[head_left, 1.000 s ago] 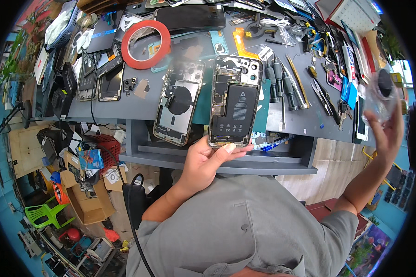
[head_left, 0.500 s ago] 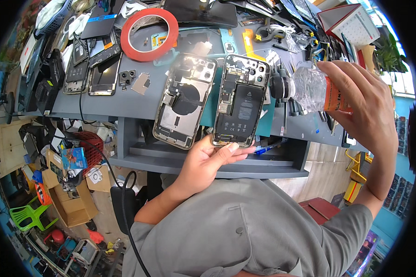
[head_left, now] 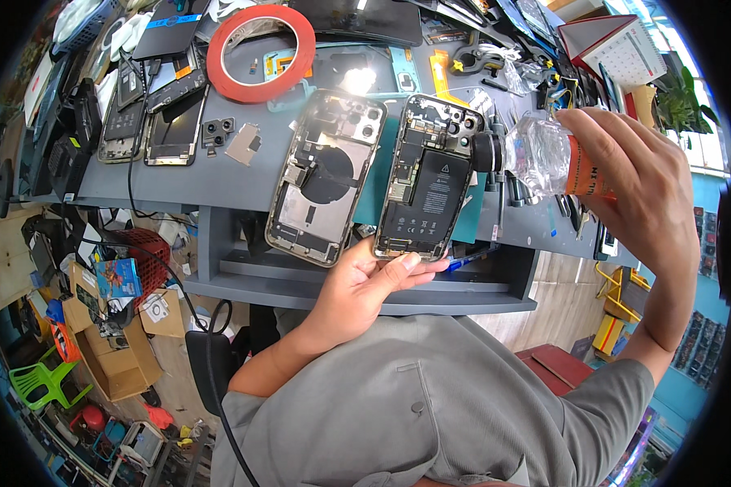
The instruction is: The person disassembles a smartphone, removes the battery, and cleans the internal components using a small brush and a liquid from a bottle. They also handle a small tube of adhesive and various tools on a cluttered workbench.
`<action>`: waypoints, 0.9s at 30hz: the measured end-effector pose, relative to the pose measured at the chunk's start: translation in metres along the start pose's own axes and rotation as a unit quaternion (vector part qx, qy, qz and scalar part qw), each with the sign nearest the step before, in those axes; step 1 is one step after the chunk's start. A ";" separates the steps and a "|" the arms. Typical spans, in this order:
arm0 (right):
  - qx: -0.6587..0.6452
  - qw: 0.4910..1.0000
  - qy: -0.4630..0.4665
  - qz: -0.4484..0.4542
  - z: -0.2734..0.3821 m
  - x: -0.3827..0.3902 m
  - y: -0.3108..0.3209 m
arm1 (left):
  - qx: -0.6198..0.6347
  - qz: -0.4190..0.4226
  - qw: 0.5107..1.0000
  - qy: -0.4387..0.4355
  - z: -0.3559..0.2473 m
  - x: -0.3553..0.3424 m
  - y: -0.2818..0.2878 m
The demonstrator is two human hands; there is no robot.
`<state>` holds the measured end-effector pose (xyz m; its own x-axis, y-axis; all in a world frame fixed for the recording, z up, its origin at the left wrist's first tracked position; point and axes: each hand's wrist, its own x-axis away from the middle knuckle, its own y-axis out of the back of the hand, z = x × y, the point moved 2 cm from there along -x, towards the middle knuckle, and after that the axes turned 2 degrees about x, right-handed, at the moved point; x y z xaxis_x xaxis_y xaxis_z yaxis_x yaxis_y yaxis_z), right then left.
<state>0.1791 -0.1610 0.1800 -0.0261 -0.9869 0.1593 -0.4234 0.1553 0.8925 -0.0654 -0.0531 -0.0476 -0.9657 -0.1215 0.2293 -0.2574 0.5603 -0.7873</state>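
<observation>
My left hand grips the bottom end of an opened smartphone, thumb on top and fingers beneath. Its battery, circuit board and camera module lie exposed. Just left of it an open phone housing with a dark round patch sticks out past the desk edge. Its lower corner meets my left hand; whether the fingers hold it too, I cannot tell. My right hand is wrapped round a clear plastic bottle with an orange label. The bottle lies tipped sideways, its black top at the phone's upper right edge, and its wall looks dented.
On the grey desk are a roll of red tape, loose camera modules and other opened phones. Tools and clamps crowd the back right. A drawer stands open below. A black cable hangs at the left.
The smartphone in my left hand has tilted slightly to the right. The bottle's black top now overlaps the phone's upper right edge, and the bottle looks more crumpled.
</observation>
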 end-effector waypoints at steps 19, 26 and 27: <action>0.003 1.000 0.007 -0.009 -0.004 0.005 -0.002 | -0.028 -0.017 0.999 -0.022 0.001 -0.001 -0.002; 0.009 1.000 0.010 -0.013 -0.004 0.004 -0.001 | -0.030 -0.017 0.999 -0.021 0.001 -0.001 -0.002; 0.010 1.000 0.012 -0.014 -0.004 0.003 0.001 | -0.033 -0.016 0.999 -0.020 0.001 -0.001 -0.002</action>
<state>0.1821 -0.1640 0.1827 0.0067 -0.9894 0.1448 -0.4417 0.1270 0.8882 -0.0640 -0.0552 -0.0467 -0.9578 -0.1729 0.2296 -0.2873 0.6078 -0.7403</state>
